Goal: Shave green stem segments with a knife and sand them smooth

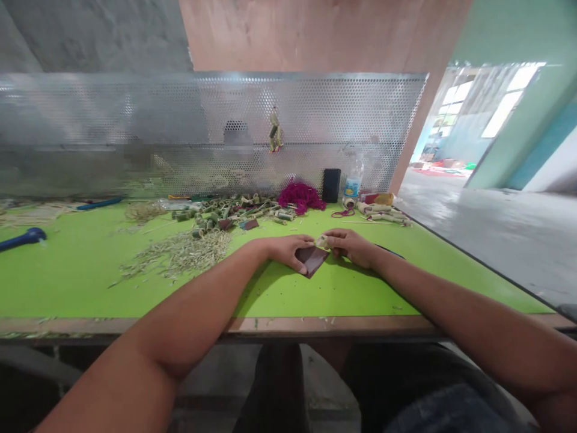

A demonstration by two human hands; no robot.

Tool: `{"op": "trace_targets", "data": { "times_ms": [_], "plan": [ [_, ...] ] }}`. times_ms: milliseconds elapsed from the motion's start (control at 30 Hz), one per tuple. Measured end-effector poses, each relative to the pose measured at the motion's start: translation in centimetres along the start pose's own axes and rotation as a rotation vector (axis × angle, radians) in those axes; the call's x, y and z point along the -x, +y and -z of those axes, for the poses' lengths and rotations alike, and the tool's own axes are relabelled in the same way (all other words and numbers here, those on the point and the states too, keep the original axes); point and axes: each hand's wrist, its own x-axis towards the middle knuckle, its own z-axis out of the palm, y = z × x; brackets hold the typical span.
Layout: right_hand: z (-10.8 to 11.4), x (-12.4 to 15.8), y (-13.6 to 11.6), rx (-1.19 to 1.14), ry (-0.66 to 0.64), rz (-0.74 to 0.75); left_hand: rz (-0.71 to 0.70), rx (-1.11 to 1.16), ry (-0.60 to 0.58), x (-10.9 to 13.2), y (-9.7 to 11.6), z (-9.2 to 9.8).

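My left hand [291, 249] presses a piece of brown sandpaper [313, 258] to the green tabletop, thumb over its near edge and fingers along the far side. My right hand [349, 245] pinches a short pale piece of bamboo [321, 242] between thumb and fingers, just above the sandpaper's far corner. Both hands are close together near the table's front. Part of the bamboo is hidden by my fingers, and I cannot tell whether it touches the sandpaper.
Cut bamboo tubes [211, 216] lie left of centre, behind a heap of pale slivers [184, 252]. Magenta yarn [300, 197], a black phone [331, 185] and a plastic bottle [352, 186] stand along the perforated metal screen [315, 120]. A blue-handled tool [24, 239] lies far left.
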Motion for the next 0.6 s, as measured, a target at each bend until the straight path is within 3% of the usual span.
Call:
{"op": "trace_targets", "data": {
  "times_ms": [400,600],
  "plan": [
    [0.0,0.4,-0.1,0.218,0.099,0.131,-0.098,0.201,-0.047,0.5,-0.6,1.1],
    [-0.1,0.7,-0.2,0.329,0.018,0.19,-0.016,0.122,0.038,0.8,-0.4,1.1]
  ]
}}
